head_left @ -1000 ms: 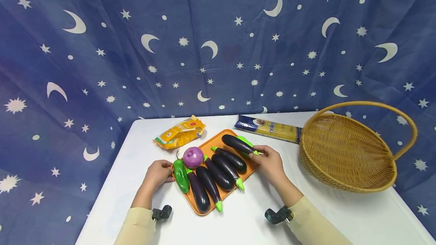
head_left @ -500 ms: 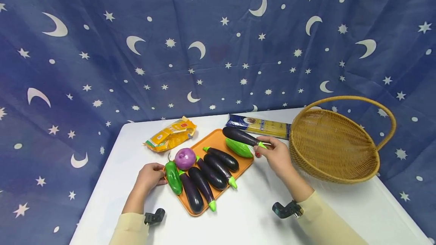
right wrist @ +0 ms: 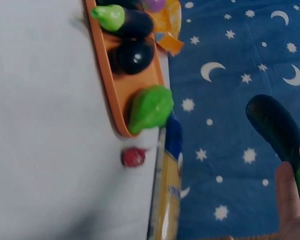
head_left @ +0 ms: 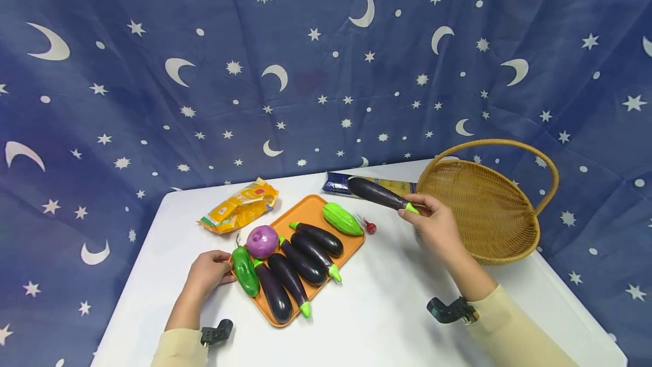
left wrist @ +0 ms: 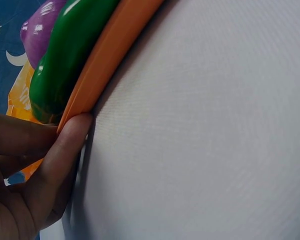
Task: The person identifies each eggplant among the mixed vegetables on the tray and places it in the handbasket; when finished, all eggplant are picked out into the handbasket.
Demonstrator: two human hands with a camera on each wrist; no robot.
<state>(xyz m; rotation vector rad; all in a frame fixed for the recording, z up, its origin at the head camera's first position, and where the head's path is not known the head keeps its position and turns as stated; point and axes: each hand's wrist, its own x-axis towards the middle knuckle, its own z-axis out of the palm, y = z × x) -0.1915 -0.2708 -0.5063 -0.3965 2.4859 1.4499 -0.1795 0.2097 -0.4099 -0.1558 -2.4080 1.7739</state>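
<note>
My right hand [head_left: 437, 223] pinches a dark eggplant [head_left: 376, 192] near its green stem end and holds it up over the table, left of the wicker basket [head_left: 476, 208]. The same eggplant [right wrist: 276, 125] shows at the right edge of the right wrist view. With thumb and fingers my left hand [head_left: 209, 272] grips the left corner of an orange tray [head_left: 305, 208]. On the tray lie several more eggplants [head_left: 275, 293], a green pepper [head_left: 245, 272], a purple onion [head_left: 262, 241] and a light green ridged vegetable [head_left: 342, 218].
A yellow-orange packet [head_left: 239, 206] lies behind the tray at left. Along the back edge is a long pack of spaghetti [head_left: 397, 186], partly behind the raised eggplant. A small red radish-like thing [head_left: 370, 226] lies just right of the tray. A star-patterned curtain [head_left: 305, 72] hangs behind the table.
The right hand has lifted the eggplant off the tray and carried it right, uncovering the ridged green vegetable and the small red thing. The left hand keeps its grip on the tray.
</note>
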